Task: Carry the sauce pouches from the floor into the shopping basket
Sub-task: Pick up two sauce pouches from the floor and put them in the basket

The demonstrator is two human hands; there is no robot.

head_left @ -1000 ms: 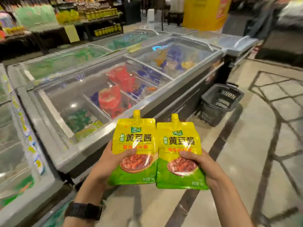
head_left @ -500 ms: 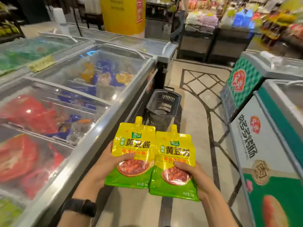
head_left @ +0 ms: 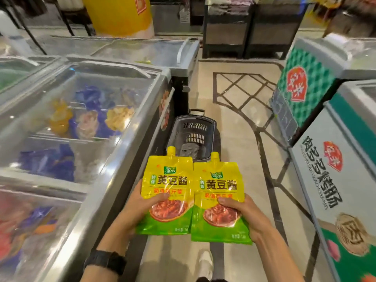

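Left grip [head_left: 131, 211], right grip [head_left: 247, 218] — both tight

This is a supermarket's frozen-food aisle. Left of the fingers [head_left: 160, 198] run glass-lidded chest freezers [head_left: 85, 119] holding bagged goods. Right of them stand branded freezers [head_left: 329, 180] with printed logos. Just beyond the fingers a dark shopping basket [head_left: 194, 132] sits on the patterned tile floor [head_left: 234, 123]. Farther back, blurred, are what look like stocked shelves [head_left: 225, 7].

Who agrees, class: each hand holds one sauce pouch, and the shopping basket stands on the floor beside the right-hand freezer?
Not quite: the head view shows the shopping basket beside the left-hand freezer. The left hand holds one sauce pouch, the right hand the other pouch.
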